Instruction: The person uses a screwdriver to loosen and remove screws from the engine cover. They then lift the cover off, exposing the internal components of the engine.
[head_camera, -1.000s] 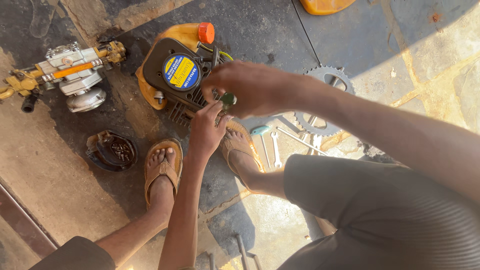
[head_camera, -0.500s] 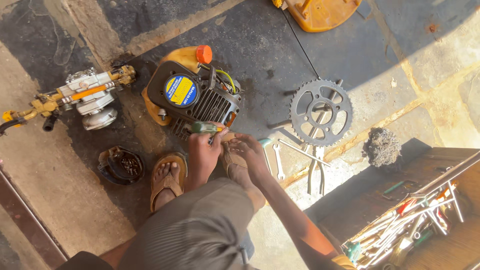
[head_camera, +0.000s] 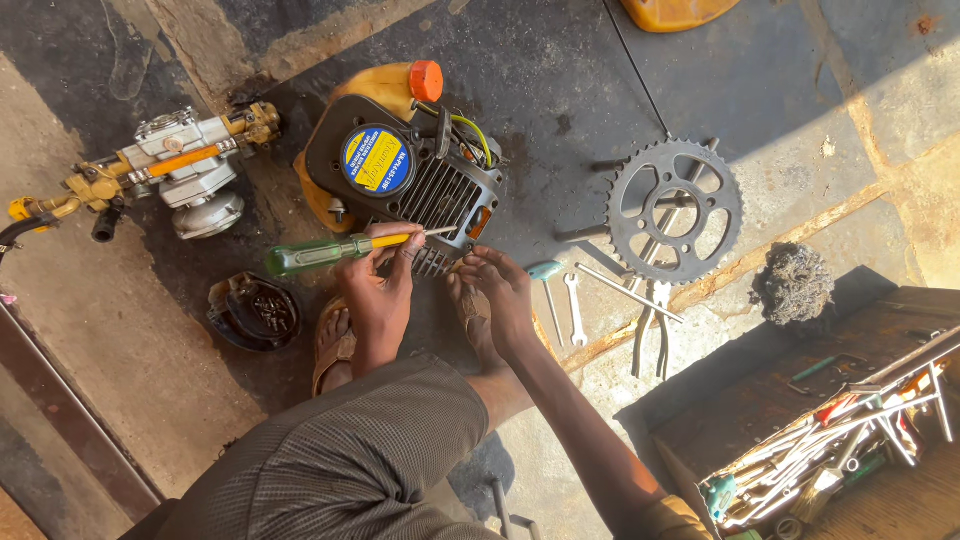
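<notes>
Biggest thing on the concrete floor (head_camera: 800, 90) is the small engine (head_camera: 400, 170), black cover with a round blue and yellow sticker, orange tank and cap behind it, sitting just past the person's sandalled feet. To its right lies a big sprocket (head_camera: 675, 210), with wrenches (head_camera: 575, 305) and pliers (head_camera: 655, 340) scattered just below it. Left of the engine there's a grey and yellow shaft unit (head_camera: 180, 170), and a dark bowl (head_camera: 253, 312) of small parts near the left foot. Open toolbox (head_camera: 830, 450) bottom right, steel wool clump (head_camera: 792, 283) just above it.

Left hand (head_camera: 380, 290) is wrapped around a green-handled screwdriver (head_camera: 335, 250), held roughly level, tip at the engine's fins. Right hand (head_camera: 505, 295) is just beside it at the lower edge of the engine, fingers curled in; can't tell if they're pinching anything.
</notes>
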